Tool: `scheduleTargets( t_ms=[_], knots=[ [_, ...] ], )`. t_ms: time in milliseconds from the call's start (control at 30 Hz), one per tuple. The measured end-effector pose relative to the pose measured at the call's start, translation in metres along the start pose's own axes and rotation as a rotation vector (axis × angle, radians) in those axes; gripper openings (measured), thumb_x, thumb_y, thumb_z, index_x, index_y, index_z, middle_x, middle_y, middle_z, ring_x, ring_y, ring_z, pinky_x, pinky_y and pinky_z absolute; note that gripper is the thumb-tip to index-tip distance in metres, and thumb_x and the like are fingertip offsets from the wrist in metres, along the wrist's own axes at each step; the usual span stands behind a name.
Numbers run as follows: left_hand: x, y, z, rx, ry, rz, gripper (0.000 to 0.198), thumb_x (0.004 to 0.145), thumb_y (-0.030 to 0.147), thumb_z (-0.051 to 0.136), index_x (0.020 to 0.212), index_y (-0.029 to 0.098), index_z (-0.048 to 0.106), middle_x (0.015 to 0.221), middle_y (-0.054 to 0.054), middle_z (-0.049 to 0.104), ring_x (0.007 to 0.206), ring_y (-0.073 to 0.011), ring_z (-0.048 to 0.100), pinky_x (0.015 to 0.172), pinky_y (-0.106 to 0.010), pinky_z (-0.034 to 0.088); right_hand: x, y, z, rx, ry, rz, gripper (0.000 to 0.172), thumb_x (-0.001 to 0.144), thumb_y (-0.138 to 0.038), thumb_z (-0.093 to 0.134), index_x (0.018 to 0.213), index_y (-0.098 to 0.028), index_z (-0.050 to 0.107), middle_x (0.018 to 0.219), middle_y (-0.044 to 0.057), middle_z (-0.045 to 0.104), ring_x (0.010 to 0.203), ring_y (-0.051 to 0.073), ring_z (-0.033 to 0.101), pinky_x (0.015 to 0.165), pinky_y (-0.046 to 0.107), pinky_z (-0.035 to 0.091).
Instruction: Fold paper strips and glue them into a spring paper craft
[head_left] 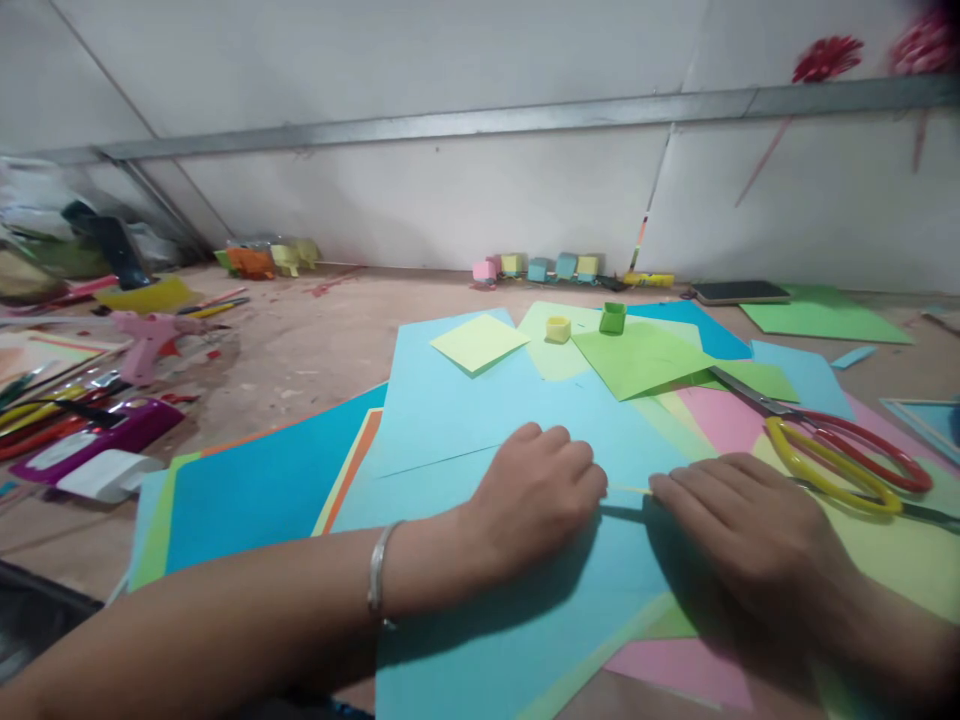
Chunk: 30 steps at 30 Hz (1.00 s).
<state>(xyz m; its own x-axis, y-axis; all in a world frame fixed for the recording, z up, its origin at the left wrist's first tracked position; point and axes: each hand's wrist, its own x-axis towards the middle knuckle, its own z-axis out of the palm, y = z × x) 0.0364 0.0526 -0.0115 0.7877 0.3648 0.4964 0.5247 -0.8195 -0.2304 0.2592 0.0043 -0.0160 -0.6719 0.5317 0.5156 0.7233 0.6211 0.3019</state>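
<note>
A thin pale yellow-green paper strip [628, 490] stretches between my two hands, just above a large light-blue sheet [457, 410]. My left hand [536, 490], with a silver bangle at the wrist, is closed around one end. The other end is pinched by my right hand [750, 515]. Most of the strip is hidden by my fingers. Beyond the hands lie a pale yellow square [480, 344] and a green paper sheet [641, 358]. A small yellow paper box [558, 329] and a green paper box [613, 318] stand near them.
Scissors with red and yellow handles [832, 485] lie beside my right hand. To the left are a pink glue gun [142, 340] and a white adapter [112, 476]. Small paper cubes [538, 268] line the wall, with a phone [740, 291] farther right.
</note>
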Motion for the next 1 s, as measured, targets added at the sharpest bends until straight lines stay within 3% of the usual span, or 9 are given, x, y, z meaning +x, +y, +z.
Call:
scheduleTargets(
  t_ms=[133, 267, 467, 567, 633, 700, 733, 867, 1000],
  knots=[
    [0.002, -0.031, 0.009, 0.004, -0.031, -0.111, 0.031, 0.096, 0.024, 0.048, 0.069, 0.017, 0.061, 0.066, -0.003, 0.061, 0.063, -0.0175, 0.047, 0.055, -0.031, 0.025, -0.002, 0.019, 0.004, -0.158, 0.010, 0.078, 0.028, 0.093, -0.009, 0.045, 0.076, -0.016, 0.067, 0.065, 0.007, 0.062, 0.064, 0.021, 0.053, 0.062, 0.035, 0.035],
    [0.004, -0.047, 0.016, -0.096, -0.054, -0.203, 0.025, 0.094, 0.020, 0.050, 0.074, 0.016, 0.065, 0.072, -0.005, 0.064, 0.066, -0.0181, 0.050, 0.058, -0.031, 0.030, -0.003, 0.024, 0.005, -0.220, -0.001, 0.101, 0.028, 0.092, -0.009, 0.047, 0.072, -0.016, 0.067, 0.062, 0.007, 0.062, 0.059, 0.021, 0.053, 0.058, 0.035, 0.033],
    [0.005, -0.070, 0.019, -0.300, 0.029, -0.441, 0.022, 0.086, 0.008, 0.046, 0.079, 0.016, 0.066, 0.079, -0.007, 0.064, 0.072, -0.0183, 0.054, 0.063, -0.030, 0.039, -0.013, 0.032, 0.010, -0.063, 0.027, 0.246, 0.027, 0.092, -0.011, 0.043, 0.076, -0.018, 0.065, 0.067, 0.007, 0.066, 0.059, 0.021, 0.057, 0.055, 0.033, 0.036],
    [0.007, -0.063, 0.016, -0.416, 0.052, -0.522, 0.015, 0.086, 0.011, 0.052, 0.085, 0.015, 0.066, 0.078, -0.004, 0.066, 0.067, -0.0142, 0.056, 0.062, -0.027, 0.044, -0.010, 0.029, 0.007, 0.246, 0.042, 0.403, 0.022, 0.093, -0.020, 0.047, 0.080, -0.020, 0.065, 0.068, 0.003, 0.069, 0.059, 0.017, 0.062, 0.055, 0.029, 0.041],
    [0.010, -0.046, 0.013, -0.607, -0.015, -0.542, 0.008, 0.082, 0.018, 0.062, 0.086, 0.015, 0.068, 0.070, -0.001, 0.066, 0.059, -0.0112, 0.056, 0.056, -0.023, 0.046, -0.004, 0.021, 0.001, 0.455, -0.010, 0.507, 0.024, 0.093, -0.025, 0.049, 0.076, -0.021, 0.065, 0.064, 0.000, 0.068, 0.053, 0.015, 0.061, 0.050, 0.026, 0.041],
    [0.013, -0.025, 0.010, -1.187, -0.194, -0.678, 0.017, 0.075, 0.025, 0.072, 0.085, 0.012, 0.070, 0.073, -0.004, 0.068, 0.059, -0.0119, 0.057, 0.055, -0.024, 0.048, 0.003, 0.012, -0.005, 0.587, -0.066, 0.554, 0.026, 0.092, -0.025, 0.050, 0.072, -0.021, 0.065, 0.061, -0.001, 0.067, 0.050, 0.013, 0.059, 0.048, 0.024, 0.041],
    [0.014, -0.016, 0.009, -1.393, -0.227, -0.723, 0.021, 0.074, 0.028, 0.073, 0.087, 0.011, 0.072, 0.076, -0.005, 0.069, 0.059, -0.0120, 0.058, 0.056, -0.025, 0.049, 0.006, 0.007, -0.007, 0.625, -0.081, 0.554, 0.026, 0.092, -0.025, 0.050, 0.071, -0.021, 0.065, 0.060, -0.001, 0.067, 0.050, 0.013, 0.059, 0.047, 0.023, 0.041],
    [0.020, -0.001, 0.009, -1.707, -0.126, -0.891, 0.018, 0.081, 0.027, 0.067, 0.086, 0.011, 0.075, 0.070, -0.005, 0.069, 0.057, -0.0101, 0.057, 0.053, -0.022, 0.048, 0.012, -0.003, -0.011, 0.693, -0.104, 0.553, 0.023, 0.092, -0.026, 0.051, 0.074, -0.022, 0.066, 0.061, -0.003, 0.067, 0.051, 0.011, 0.059, 0.049, 0.021, 0.041],
    [0.022, -0.018, 0.014, -1.759, 0.076, -1.143, 0.018, 0.086, 0.023, 0.065, 0.077, 0.011, 0.074, 0.066, -0.005, 0.069, 0.054, -0.0078, 0.058, 0.052, -0.018, 0.046, 0.012, -0.001, -0.008, 0.707, -0.157, 0.595, 0.028, 0.092, -0.027, 0.051, 0.068, -0.021, 0.063, 0.058, -0.004, 0.065, 0.049, 0.009, 0.057, 0.049, 0.021, 0.040]
  ],
)
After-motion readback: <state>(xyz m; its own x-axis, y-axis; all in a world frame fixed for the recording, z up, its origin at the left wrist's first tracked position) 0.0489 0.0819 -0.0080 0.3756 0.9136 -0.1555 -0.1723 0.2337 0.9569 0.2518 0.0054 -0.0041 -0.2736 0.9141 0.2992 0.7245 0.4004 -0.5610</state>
